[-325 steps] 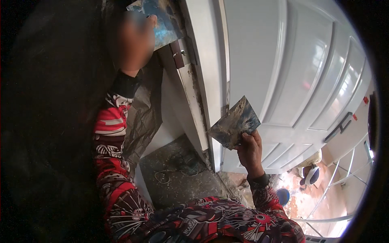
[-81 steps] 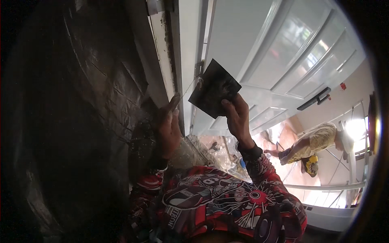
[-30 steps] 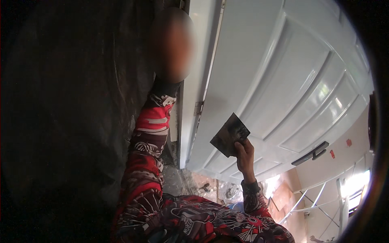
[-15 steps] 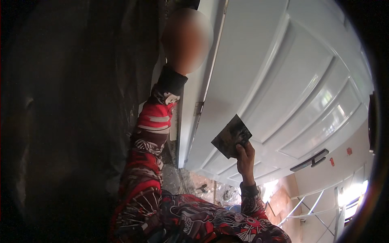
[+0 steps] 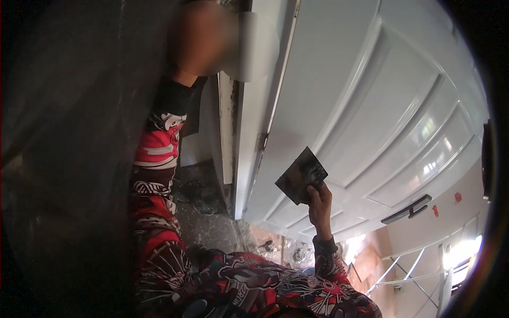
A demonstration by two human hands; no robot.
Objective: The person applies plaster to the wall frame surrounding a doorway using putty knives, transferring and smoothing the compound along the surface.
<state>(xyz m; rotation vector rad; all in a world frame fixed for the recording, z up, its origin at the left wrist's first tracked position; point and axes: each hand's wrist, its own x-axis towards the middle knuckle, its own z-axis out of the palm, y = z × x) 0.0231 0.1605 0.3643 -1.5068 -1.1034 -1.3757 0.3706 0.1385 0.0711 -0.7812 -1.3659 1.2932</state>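
Dark, thin, roughly square plate (image 5: 298, 176) with a smeared face is in the right hand (image 5: 320, 208), pinched at its lower right corner; the thumb presses on the visible face, and the remaining fingers are largely hidden. The greater part of the plate projects beyond the fingertips, up and to the left. Risk: rotation or dropping. Probable cause: support at one corner only; a knock on the free edge would act as a lever against the pinch.

The left hand (image 5: 201, 40) is raised well above and left of the plate and is blurred; whether its fingers are spread, pressed together or gripping cannot be determined. Left of its fingers is a dark, dull, sheet-like surface (image 5: 69, 201). Risk: snagging. Probable cause: forearm and sheet lie close together.

Right of the left-hand fingers is a white, straight door frame (image 5: 245, 143). Behind the right-hand fingers is a glossy white panelled door (image 5: 392, 106); contact between plate and door cannot be confirmed. Risk: scratches or smears on the gloss, caused by a plate corner swinging inward. Below the fingers, clear, crumpled, plastic-like debris (image 5: 297, 253) covers part of the floor. Risk: slipping, caused by stepping onto it.
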